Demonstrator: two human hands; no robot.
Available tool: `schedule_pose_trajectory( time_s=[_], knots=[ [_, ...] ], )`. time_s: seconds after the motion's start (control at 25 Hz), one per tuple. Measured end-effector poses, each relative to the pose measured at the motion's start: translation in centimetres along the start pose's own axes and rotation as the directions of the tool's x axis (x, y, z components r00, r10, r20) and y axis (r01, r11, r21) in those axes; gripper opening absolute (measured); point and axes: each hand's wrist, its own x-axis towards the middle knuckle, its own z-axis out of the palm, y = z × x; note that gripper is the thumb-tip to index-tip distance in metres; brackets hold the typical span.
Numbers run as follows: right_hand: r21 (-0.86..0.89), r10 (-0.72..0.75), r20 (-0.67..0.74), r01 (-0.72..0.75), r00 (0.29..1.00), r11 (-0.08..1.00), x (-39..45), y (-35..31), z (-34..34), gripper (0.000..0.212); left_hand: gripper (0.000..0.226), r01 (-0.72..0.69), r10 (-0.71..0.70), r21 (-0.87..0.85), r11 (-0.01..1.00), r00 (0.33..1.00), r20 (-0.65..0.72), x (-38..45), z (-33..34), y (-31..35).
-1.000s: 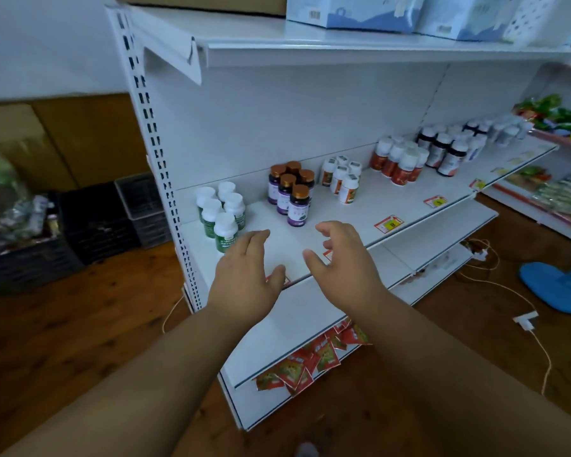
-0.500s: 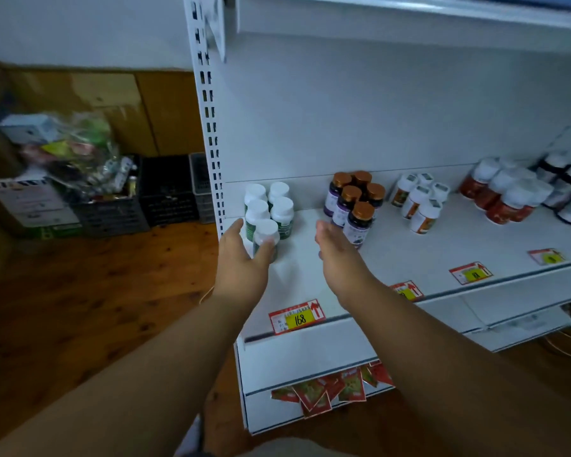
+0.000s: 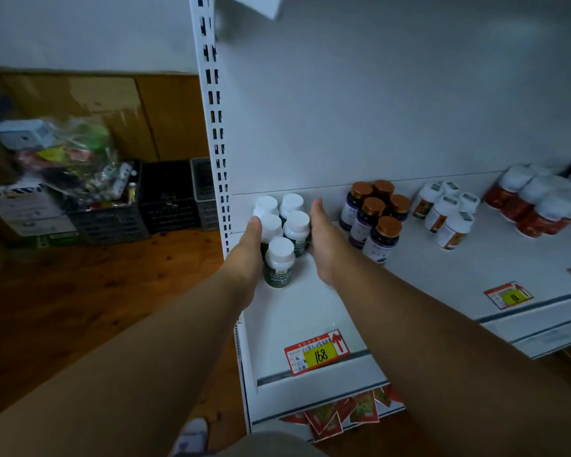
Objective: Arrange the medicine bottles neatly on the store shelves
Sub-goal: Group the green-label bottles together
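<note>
You stand at a white metal shelf (image 3: pixel 409 291) in a dim storeroom with a wooden floor (image 3: pixel 80 291) and brown panelling along the far wall. Behind the shelf's slotted upright (image 3: pixel 216 143), dark plastic crates (image 3: pixel 139 209) sit on the floor, the nearest one heaped with mixed packets and a small white box.

At the shelf's left end stand five green medicine bottles (image 3: pixel 282 232) with white caps, clustered near the back panel. Your left hand (image 3: pixel 249 249) presses flat against the cluster's left side and your right hand (image 3: pixel 323 235) against its right, fingers straight and held together, touching the bottles rather than curling round them.

Just to the right stands a group of purple bottles (image 3: pixel 374 216) with copper caps, then white bottles with orange labels (image 3: pixel 447 212), then red bottles (image 3: pixel 528 202) with white caps. A red and yellow price tag (image 3: pixel 317 352) reading 168 sits on the shelf's front edge. Red packets (image 3: pixel 340 413) hang below it.
</note>
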Motion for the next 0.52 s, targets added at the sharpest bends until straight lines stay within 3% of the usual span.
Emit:
schedule_pose_trajectory(
  time_s=[0.16, 0.28, 0.52],
  knots=[
    [-0.131, -0.101, 0.029, 0.104, 0.994, 0.986, -1.1, -0.8, 0.6, 0.062, 0.049, -0.056, 0.052, 0.09, 0.994, 0.998, 0.045, -0.8, 0.1, 0.8],
    [-0.221, -0.149, 0.012, 0.148, 0.989, 0.964, -0.1, -0.8, 0.4, 0.053, 0.049, -0.074, 0.067, 0.124, 0.99, 0.996, 0.058, -1.1, 0.2, 1.2],
    [-0.237, -0.155, 0.046, 0.162, 0.987, 0.958, -1.1, -1.3, 0.0, 0.053, 0.051, -0.036, 0.034, 0.117, 0.992, 0.999, 0.014, -0.5, -0.2, 0.7]
  ],
)
